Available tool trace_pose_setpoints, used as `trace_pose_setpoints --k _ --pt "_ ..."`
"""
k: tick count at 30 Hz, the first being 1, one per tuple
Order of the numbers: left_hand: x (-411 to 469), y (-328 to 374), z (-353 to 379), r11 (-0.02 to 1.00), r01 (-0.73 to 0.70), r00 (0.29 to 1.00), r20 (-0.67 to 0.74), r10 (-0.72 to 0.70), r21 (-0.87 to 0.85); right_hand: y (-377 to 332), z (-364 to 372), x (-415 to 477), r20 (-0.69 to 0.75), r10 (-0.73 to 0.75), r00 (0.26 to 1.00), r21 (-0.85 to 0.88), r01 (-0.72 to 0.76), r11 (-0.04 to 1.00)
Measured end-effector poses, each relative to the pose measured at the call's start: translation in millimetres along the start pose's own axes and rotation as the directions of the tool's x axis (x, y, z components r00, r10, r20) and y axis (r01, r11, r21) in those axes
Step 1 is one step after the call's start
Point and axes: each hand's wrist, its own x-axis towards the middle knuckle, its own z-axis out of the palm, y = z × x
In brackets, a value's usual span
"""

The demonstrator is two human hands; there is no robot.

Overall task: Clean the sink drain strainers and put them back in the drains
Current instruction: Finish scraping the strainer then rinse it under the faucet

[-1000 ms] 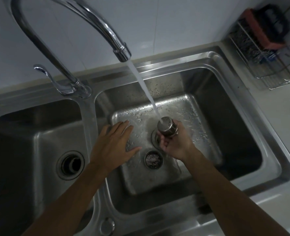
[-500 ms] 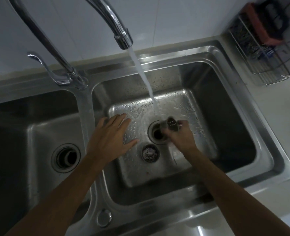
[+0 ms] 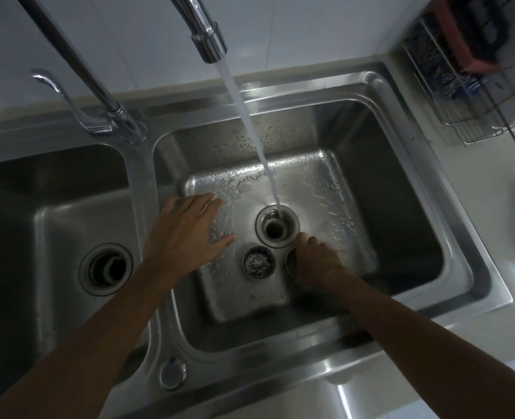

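Note:
Water runs from the faucet [image 3: 209, 40] straight into the open right drain [image 3: 276, 228] of the double steel sink [image 3: 401, 182]. A metal strainer [image 3: 258, 262] with bits of debris inside stands on the basin floor just in front of that drain. My right hand [image 3: 316, 261] rests on the floor beside it, fingers down over a second metal strainer [image 3: 291, 262], of which only the left edge shows. My left hand [image 3: 186, 234] lies flat and spread on the wet floor at the left. The left basin's drain [image 3: 106, 269] is open too.
The faucet lever [image 3: 69, 101] sits behind the divider between the basins. A wire rack [image 3: 474, 95] holding a red and black scrubber stands on the counter at the back right. A round knob [image 3: 173, 373] sits on the sink's front rim.
My right hand has brought the strainer down from under the water stream to the basin floor, right of the other strainer. The water now falls into the bare drain. The left hand stayed put.

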Motion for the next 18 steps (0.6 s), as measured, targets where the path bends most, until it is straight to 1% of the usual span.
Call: trace_pose_setpoints --k 2,3,4,6,8,10,12,13,14,16,18 --pt "0 0 1 1.0 0.001 1.0 -0.001 -0.001 0.003 -8 -2 0 -0.093 -0.05 0.994 -0.183 0.032 0.983" --pt "0 0 1 1.0 0.001 1.0 -0.003 -0.001 0.005 -15 -3 1 -0.139 -0.113 0.984 -0.241 0.077 0.967" --pt "0 0 1 1.0 0.0 1.0 -0.004 0.0 0.005 -24 -3 2 -0.164 -0.194 0.967 -0.265 0.146 0.953" --pt "0 1 0 1.0 -0.003 1.0 -0.005 0.003 -0.001 -42 0 5 -0.157 -0.338 0.928 -0.28 0.287 0.916" --pt "-1 1 0 1.0 0.0 1.0 -0.003 0.0 -0.002 -57 4 7 -0.118 -0.402 0.908 -0.304 0.353 0.885" --pt "-1 1 1 1.0 -0.001 1.0 -0.008 0.001 0.007 -62 5 11 -0.1 -0.412 0.906 -0.274 0.373 0.887" --pt "0 0 1 1.0 -0.003 1.0 -0.01 0.003 0.009 -57 -3 18 -0.11 -0.389 0.915 -0.171 0.368 0.914" --pt "0 -1 1 1.0 -0.003 1.0 -0.01 0.003 0.008 -51 -9 23 -0.138 -0.355 0.925 -0.096 0.344 0.934" --pt "0 -1 2 1.0 -0.002 1.0 -0.01 0.002 0.01 -44 -18 29 -0.182 -0.3 0.937 -0.012 0.302 0.953" --pt "0 -1 2 1.0 0.0 1.0 -0.011 0.0 0.016 -29 -37 44 -0.28 -0.14 0.95 0.147 0.187 0.971" --pt "0 0 3 1.0 -0.002 1.0 -0.017 0.003 0.015 -22 -54 58 -0.343 -0.001 0.939 0.264 0.097 0.96"
